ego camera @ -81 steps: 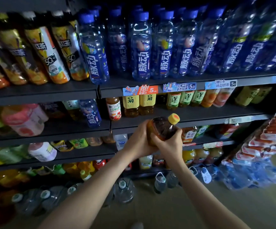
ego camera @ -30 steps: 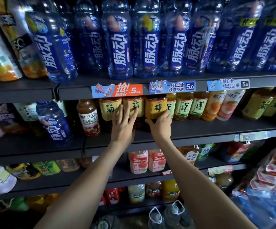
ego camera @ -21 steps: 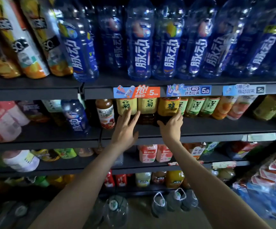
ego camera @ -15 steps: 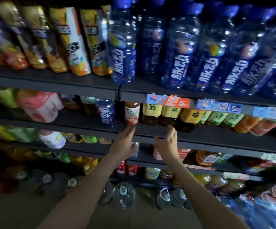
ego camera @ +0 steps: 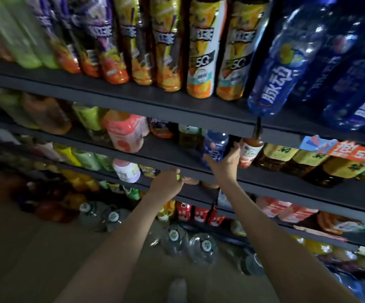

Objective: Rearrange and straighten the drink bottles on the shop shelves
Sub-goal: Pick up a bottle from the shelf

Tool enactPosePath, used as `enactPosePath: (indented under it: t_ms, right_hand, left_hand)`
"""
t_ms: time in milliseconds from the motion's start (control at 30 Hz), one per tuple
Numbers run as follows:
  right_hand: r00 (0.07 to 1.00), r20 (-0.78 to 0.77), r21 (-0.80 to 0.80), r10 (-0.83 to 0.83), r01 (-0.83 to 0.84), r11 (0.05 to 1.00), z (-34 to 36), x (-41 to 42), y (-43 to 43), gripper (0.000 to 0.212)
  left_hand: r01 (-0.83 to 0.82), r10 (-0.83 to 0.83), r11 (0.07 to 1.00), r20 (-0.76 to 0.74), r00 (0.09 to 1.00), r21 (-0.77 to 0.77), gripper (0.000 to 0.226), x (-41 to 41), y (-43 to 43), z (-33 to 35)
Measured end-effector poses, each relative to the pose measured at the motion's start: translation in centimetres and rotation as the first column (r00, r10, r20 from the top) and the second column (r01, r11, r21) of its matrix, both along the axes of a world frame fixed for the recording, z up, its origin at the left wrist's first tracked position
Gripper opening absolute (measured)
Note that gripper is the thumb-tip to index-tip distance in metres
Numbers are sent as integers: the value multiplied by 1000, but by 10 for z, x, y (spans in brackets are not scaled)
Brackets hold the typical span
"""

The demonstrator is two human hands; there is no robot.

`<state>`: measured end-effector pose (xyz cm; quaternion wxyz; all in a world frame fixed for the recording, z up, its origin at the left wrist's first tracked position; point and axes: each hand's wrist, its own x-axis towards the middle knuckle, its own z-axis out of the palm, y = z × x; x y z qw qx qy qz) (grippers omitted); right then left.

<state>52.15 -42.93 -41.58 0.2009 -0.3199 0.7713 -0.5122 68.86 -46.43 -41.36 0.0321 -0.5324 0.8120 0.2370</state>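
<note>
My right grip [ego camera: 223, 164] wraps the blue bottle [ego camera: 215, 145]; left grip [ego camera: 166, 182] hangs loosely curled, empty, below-left of it.

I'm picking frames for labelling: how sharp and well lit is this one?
Head view: motion blur smears the bottles at left; the right hand on the small blue bottle is fairly sharp, the left hand softer; light is dim, the lowest bottles nearly dark; the wide-angle lens slants the shelf edges.
</note>
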Motion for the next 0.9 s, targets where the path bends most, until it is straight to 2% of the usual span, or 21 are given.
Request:
enactPosePath:
  t_ms: [67, 200, 400, 567, 700, 800, 900]
  right_hand:
    - [998, -2, -55, -59, 59, 997, -2, 4, -18, 91]
    - [990, -59, -44, -127, 124, 991, -10, 2, -27, 62]
    - [991, -71, -28, -117, 115, 993, -3, -5, -7, 72]
    - [997, 37, -89, -63, 66, 994, 1, -8, 35, 66]
    - [996, 77, -112, 43, -35, 993, 8, -10, 78, 65]
    - [993, 64, -100, 99, -93, 991, 16, -14, 110, 65]
    - [992, 46, -113, 122, -116, 987, 36, -21, 137, 67]
  left_hand:
    - [-2, 2, 999, 1, 1000, -38, 41, 6, -10, 1]
    - [24, -23, 998, 22, 1000, -51, 39, 9, -16, 1]
    - [89, -90, 994, -26, 996, -61, 37, -1, -11, -1]
    - [102, -108, 994, -178, 978, -46, 34, -21, 15, 9]
    - [148, -161, 986, -249, 955, -71, 55, -37, 41, 16]
    - [201, -195, 979, -325, 925, -15, 75, -51, 66, 26]
    - [219, -222, 975, -346, 911, -50, 66, -66, 88, 38]
